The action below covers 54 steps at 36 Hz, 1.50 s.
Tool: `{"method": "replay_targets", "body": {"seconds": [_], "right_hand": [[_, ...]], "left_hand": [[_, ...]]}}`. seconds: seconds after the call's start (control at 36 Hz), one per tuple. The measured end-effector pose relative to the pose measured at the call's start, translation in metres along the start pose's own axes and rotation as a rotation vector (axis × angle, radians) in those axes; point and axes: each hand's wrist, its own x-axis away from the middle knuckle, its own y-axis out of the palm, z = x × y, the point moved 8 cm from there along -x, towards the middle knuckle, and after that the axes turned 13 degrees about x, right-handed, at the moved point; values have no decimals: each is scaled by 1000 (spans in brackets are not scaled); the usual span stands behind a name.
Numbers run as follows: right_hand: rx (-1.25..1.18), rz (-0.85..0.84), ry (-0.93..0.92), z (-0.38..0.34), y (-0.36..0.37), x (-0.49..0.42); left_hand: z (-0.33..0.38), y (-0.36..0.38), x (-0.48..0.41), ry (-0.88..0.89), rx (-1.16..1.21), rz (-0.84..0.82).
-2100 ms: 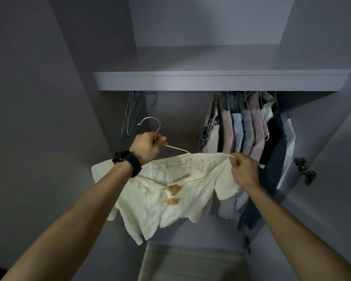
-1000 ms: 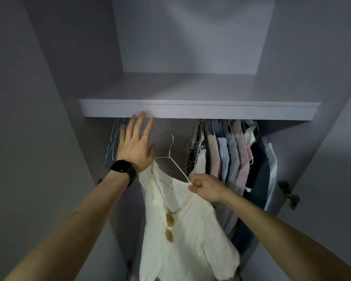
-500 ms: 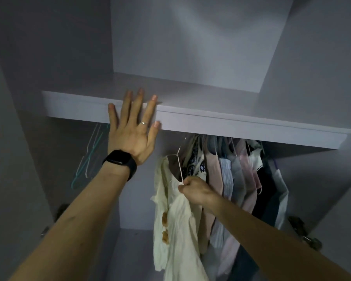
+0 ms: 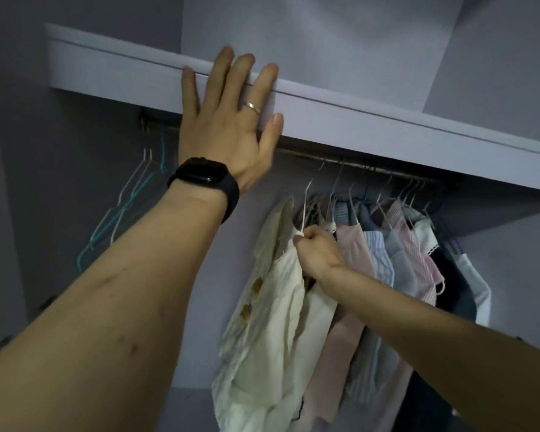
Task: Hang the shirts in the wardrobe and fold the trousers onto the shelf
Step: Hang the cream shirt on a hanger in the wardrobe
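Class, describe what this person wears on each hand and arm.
The left hand has a thin silver ring on one finger, and a black watch circles that wrist. The right hand shows nothing worn. No sleeves show on either arm.

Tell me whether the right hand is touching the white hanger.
Touching. The head view shows the right hand pinching the white hanger wire just above the cream shirt.
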Motion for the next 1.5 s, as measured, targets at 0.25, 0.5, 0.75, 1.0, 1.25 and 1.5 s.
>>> {"method": "replay_targets", "body": {"seconds": [0.25,0.5,0.75,1.0,1.25,1.5], "right_hand": [[119,70,60,-22,-31,-33],[280,56,83,19,-5,-36],[419,120,89,34,-27,-35],[487,-88,-56,0,-25,-16],[323,-67,-276,-45,-120,55],[-99,149,-322,-37,-220,131]], "left_hand": [[5,-4,0,-43,58,28],[5,-6,1,-38,46,39],[4,-3,3,-36,49,50],[3,2,4,-74,56,-22],[9,1,3,-175,36,-228],[21,-19,-1,-302,-2,-458]]}}
